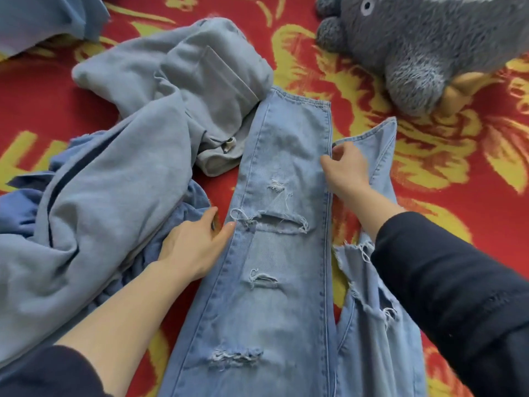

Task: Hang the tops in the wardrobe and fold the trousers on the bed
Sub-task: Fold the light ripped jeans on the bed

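Denim is lying flat: we are squaring up the ripped jeans (280,253) on the red floral bedspread (37,104), legs running lengthwise away from us. Our right hand (346,170) is pinching one leg's inner seam, and our left hand (194,247) is lying open-fingered at its outer seam, beside the grey hoodie (114,181).

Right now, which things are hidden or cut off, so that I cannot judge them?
Head view only.
- jeans: upper end cut off by the bottom edge.
- second leg: partly behind the right sleeve.
- blue garment: mostly under the grey hoodie.
- plush toy: cut by top and right edges.
- left hand: pinching or only pressing the jeans; its own back hides the fingers.
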A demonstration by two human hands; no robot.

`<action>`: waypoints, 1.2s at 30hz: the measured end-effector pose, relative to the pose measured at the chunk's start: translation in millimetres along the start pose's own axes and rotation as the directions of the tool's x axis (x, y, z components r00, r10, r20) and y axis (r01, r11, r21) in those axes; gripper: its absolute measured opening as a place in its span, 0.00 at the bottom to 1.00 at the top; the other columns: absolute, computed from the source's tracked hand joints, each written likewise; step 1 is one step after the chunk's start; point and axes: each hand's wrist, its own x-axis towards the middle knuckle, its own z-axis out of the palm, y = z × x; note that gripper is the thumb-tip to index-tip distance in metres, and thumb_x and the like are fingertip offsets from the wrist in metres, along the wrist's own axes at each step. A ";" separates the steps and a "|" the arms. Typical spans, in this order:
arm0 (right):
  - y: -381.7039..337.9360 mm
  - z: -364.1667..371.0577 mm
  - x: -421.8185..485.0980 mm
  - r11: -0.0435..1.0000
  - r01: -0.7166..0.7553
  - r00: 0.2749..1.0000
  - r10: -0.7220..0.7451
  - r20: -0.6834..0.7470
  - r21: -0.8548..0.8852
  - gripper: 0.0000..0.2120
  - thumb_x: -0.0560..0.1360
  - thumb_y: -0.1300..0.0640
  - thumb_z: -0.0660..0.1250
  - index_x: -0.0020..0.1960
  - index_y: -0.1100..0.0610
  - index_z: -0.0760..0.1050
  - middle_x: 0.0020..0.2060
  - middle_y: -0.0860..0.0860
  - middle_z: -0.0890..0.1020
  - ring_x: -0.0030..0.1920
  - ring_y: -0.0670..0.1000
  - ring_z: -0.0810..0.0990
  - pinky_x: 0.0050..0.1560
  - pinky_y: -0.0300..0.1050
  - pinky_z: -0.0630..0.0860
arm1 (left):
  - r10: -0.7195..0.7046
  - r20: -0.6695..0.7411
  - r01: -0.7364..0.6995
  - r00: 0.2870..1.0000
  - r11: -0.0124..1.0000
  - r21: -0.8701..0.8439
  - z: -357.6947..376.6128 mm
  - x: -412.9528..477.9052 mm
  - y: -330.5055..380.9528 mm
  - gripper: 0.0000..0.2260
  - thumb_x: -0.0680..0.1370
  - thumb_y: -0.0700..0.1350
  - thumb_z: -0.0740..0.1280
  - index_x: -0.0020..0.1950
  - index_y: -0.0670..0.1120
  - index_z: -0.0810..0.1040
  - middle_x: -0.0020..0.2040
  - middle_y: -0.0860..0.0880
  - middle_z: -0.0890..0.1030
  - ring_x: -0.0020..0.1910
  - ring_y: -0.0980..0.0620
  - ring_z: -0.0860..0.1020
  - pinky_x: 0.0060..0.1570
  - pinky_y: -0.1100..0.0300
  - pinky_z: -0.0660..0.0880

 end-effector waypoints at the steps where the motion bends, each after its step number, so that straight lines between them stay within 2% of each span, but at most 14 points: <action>1: 6.3 -8.9 2.1 0.998 0.035 0.995 -0.040 -0.092 -0.049 0.08 0.75 0.55 0.63 0.52 0.58 0.71 0.46 0.52 0.74 0.44 0.52 0.72 0.44 0.46 0.66 | -0.003 -0.001 0.003 1.000 0.999 0.035 -0.2 -1.2 3.4 0.30 0.78 0.65 0.52 0.77 0.52 0.58 0.64 0.41 0.77 0.63 0.37 0.73 0.56 0.51 0.70; 4: 35.8 -42.3 7.9 0.991 -0.055 0.959 0.019 -0.283 -0.121 0.20 0.73 0.51 0.66 0.59 0.61 0.68 0.59 0.57 0.71 0.59 0.57 0.71 0.56 0.51 0.68 | 0.030 -0.024 -0.027 0.999 0.993 0.116 3.1 -3.9 17.9 0.32 0.78 0.64 0.54 0.78 0.51 0.51 0.63 0.39 0.76 0.61 0.37 0.74 0.54 0.51 0.71; 7: 61.0 -58.9 8.7 0.949 -0.237 0.970 0.221 -0.097 -0.207 0.24 0.71 0.45 0.69 0.57 0.62 0.70 0.56 0.59 0.73 0.58 0.59 0.73 0.48 0.53 0.74 | 0.009 0.023 -0.014 1.000 0.978 0.207 24.7 -12.0 42.9 0.40 0.76 0.65 0.57 0.78 0.48 0.42 0.65 0.33 0.72 0.63 0.35 0.71 0.59 0.49 0.69; 9: 64.9 -61.8 5.4 0.965 -0.193 0.981 0.193 -0.016 -0.178 0.11 0.70 0.52 0.69 0.40 0.59 0.72 0.38 0.56 0.76 0.39 0.57 0.76 0.31 0.44 0.67 | -0.122 0.060 0.108 0.991 0.975 0.194 44.4 -19.2 59.3 0.44 0.75 0.65 0.59 0.77 0.49 0.35 0.71 0.26 0.57 0.71 0.30 0.57 0.68 0.42 0.60; 11: 55.6 -72.0 4.3 0.991 -0.099 0.985 0.085 -0.153 -0.088 0.14 0.71 0.57 0.65 0.31 0.56 0.63 0.31 0.52 0.69 0.31 0.53 0.68 0.27 0.43 0.58 | -0.192 0.014 0.190 0.981 0.978 0.090 62.1 -26.2 67.9 0.43 0.76 0.61 0.60 0.77 0.48 0.33 0.73 0.27 0.42 0.74 0.32 0.40 0.71 0.36 0.48; 14: 33.5 -93.2 2.6 0.990 0.140 0.914 -0.117 -0.389 0.031 0.16 0.74 0.55 0.63 0.31 0.52 0.60 0.31 0.47 0.66 0.36 0.50 0.66 0.34 0.44 0.59 | 0.107 -0.230 -0.112 0.967 0.994 -0.008 78.2 -31.7 81.4 0.36 0.78 0.53 0.59 0.79 0.47 0.41 0.77 0.39 0.36 0.75 0.45 0.31 0.72 0.43 0.37; 16: 24.2 -100.0 1.7 0.960 0.250 0.964 -0.234 -0.126 0.130 0.10 0.75 0.49 0.64 0.36 0.48 0.73 0.37 0.43 0.76 0.42 0.47 0.73 0.44 0.43 0.67 | 0.337 -0.305 -0.379 0.891 0.921 -0.089 82.8 -30.0 100.9 0.30 0.78 0.54 0.54 0.78 0.47 0.52 0.79 0.44 0.44 0.76 0.52 0.37 0.73 0.52 0.37; 19: 39.1 -102.2 -3.9 0.973 0.080 0.958 -0.134 0.252 0.216 0.14 0.78 0.50 0.65 0.54 0.56 0.83 0.57 0.48 0.82 0.57 0.46 0.77 0.54 0.37 0.69 | 0.381 -0.248 -0.445 0.891 0.839 -0.312 84.0 -25.6 134.4 0.29 0.77 0.57 0.48 0.74 0.43 0.66 0.75 0.45 0.63 0.76 0.49 0.56 0.74 0.59 0.48; 23: 95.6 -91.0 -1.1 0.990 -0.140 0.989 0.140 0.056 -0.003 0.13 0.75 0.54 0.64 0.55 0.60 0.77 0.50 0.54 0.79 0.50 0.54 0.76 0.43 0.44 0.73 | 0.265 -0.173 -0.316 0.948 0.838 -0.445 85.5 -19.5 152.7 0.21 0.80 0.55 0.57 0.63 0.41 0.75 0.57 0.45 0.79 0.60 0.45 0.73 0.61 0.53 0.67; 26: 108.6 -81.0 -4.8 0.968 -0.244 0.961 0.250 0.115 -0.062 0.20 0.73 0.49 0.67 0.59 0.59 0.72 0.53 0.55 0.74 0.51 0.57 0.74 0.44 0.50 0.74 | 0.095 -0.108 -0.142 0.990 0.746 -0.650 72.7 -10.4 164.5 0.09 0.77 0.52 0.65 0.54 0.50 0.74 0.42 0.53 0.79 0.44 0.52 0.77 0.44 0.58 0.72; 28: 99.6 -75.1 -7.7 0.952 -0.286 0.945 0.261 0.199 0.109 0.21 0.73 0.53 0.69 0.62 0.60 0.72 0.51 0.53 0.74 0.48 0.53 0.74 0.44 0.47 0.73 | 0.011 -0.041 -0.037 0.999 0.707 -0.707 65.6 3.0 171.1 0.11 0.74 0.47 0.70 0.54 0.50 0.74 0.44 0.51 0.81 0.44 0.51 0.79 0.46 0.57 0.76; 31: 74.3 -84.4 -11.1 0.878 -0.340 0.926 0.250 0.283 0.338 0.07 0.65 0.59 0.69 0.33 0.55 0.71 0.30 0.50 0.70 0.30 0.50 0.66 0.32 0.42 0.62 | 0.037 0.040 0.009 0.999 0.601 -0.799 52.6 13.6 181.4 0.05 0.71 0.39 0.68 0.43 0.48 0.77 0.37 0.51 0.81 0.33 0.55 0.78 0.35 0.62 0.75; 33: 67.8 -99.2 -6.6 0.774 -0.302 0.949 0.190 0.250 0.557 0.06 0.54 0.61 0.66 0.28 0.54 0.69 0.29 0.53 0.69 0.33 0.53 0.66 0.35 0.45 0.63 | 0.092 0.040 -0.017 0.995 0.546 -0.838 39.1 15.0 188.3 0.07 0.72 0.35 0.66 0.39 0.47 0.75 0.29 0.52 0.76 0.21 0.59 0.70 0.25 0.66 0.66; 36: 68.9 -132.8 1.6 0.617 -0.129 0.992 0.070 0.109 0.777 0.09 0.51 0.64 0.62 0.27 0.54 0.66 0.33 0.55 0.65 0.37 0.55 0.64 0.36 0.46 0.62 | 0.196 0.050 -0.056 0.979 0.501 -0.864 11.7 13.0 202.3 0.09 0.74 0.33 0.64 0.42 0.48 0.73 0.36 0.49 0.76 0.20 0.59 0.74 0.20 0.70 0.61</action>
